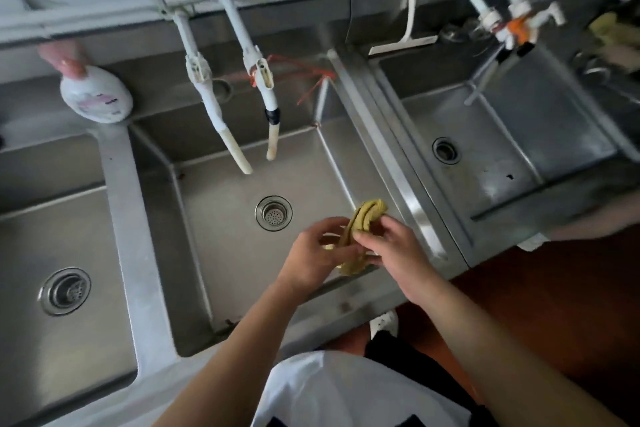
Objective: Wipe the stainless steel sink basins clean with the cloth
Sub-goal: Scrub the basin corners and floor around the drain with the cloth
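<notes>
Cloth (360, 232): yellow, twisted into a rope, held over the near right part of the middle basin (225, 246).
Left hand (317, 253): fingers closed on the near end of the cloth.
Right hand (393, 246): thumb and fingers pinching the cloth just past its middle; the far end sticks out beyond the fingers.
Middle basin: steel, strainer drain (273, 212) near the centre, left of the hands. Two white taps (221, 104) hang over its far side (one tied with red string).
Left basin (45, 253): own drain (65, 291), nothing else seen in it.
Right basin (485, 149): open drain hole (446, 150), dark specks on the floor.
Bottle (95, 94): white, pink cap, lying on the far ledge between left and middle basins.
Squeegee (405, 35): white, on the far ledge between middle and right basins.
</notes>
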A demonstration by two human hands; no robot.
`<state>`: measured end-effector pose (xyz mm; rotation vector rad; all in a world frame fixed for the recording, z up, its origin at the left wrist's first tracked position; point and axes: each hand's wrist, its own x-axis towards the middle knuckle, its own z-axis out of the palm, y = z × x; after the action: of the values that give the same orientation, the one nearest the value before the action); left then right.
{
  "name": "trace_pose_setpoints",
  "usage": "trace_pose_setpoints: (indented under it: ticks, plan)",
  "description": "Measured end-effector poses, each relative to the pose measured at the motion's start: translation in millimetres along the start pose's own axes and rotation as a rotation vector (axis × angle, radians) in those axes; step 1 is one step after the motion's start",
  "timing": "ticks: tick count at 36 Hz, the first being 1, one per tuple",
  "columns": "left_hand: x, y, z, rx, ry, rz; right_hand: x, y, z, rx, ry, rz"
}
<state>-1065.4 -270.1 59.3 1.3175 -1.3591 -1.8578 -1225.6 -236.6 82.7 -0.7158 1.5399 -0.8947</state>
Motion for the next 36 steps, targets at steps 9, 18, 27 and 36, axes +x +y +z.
trace_pose_setpoints:
  ticks: [9, 18, 27, 36]
  plan:
    - [7.8, 29.4, 67.5, 0.042, 0.086, 0.095, -10.9, -18.2, -86.6, -0.07, -0.074, -0.189]
    - [30.6, 36.9, 207.2, -0.129, 0.102, 0.014, -8.8, -3.3, -233.0, -0.107, -0.072, -0.252]
    - [41.7, 54.1, 306.0, -0.029, 0.316, -0.034, -16.3, -3.7, -364.8, -0.247, -0.172, -0.373]
    - [59.3, 77.7, 331.1, -0.04, 0.315, 0.016, 9.2, -22.2, -423.0, -0.309, -0.197, -0.322]
